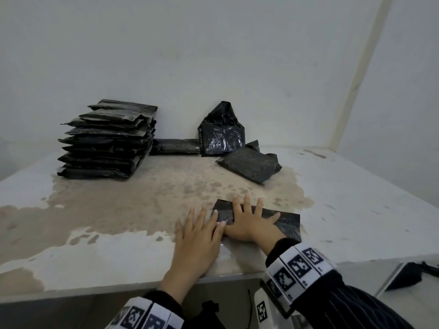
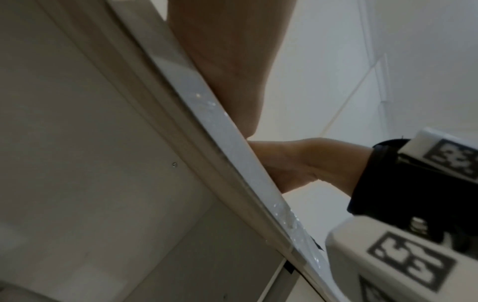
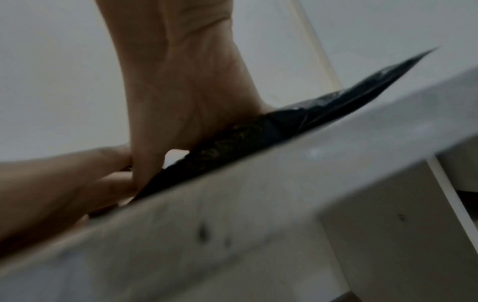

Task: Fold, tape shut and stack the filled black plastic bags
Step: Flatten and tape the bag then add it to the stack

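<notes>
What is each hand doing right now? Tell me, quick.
Left hand: open, fingers straight, pressing the left end of the folded black bag.
Right hand: open, fingers spread flat on top of the same bag, holding nothing.

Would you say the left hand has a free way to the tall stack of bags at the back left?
Probably yes: the left hand lies flat near the front edge, and only bare stained table lies between it and the stack.

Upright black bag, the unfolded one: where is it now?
In the head view the upright black bag stands at the table's far edge against the wall, right of the stack of folded bags, just behind a flat bag.
</notes>
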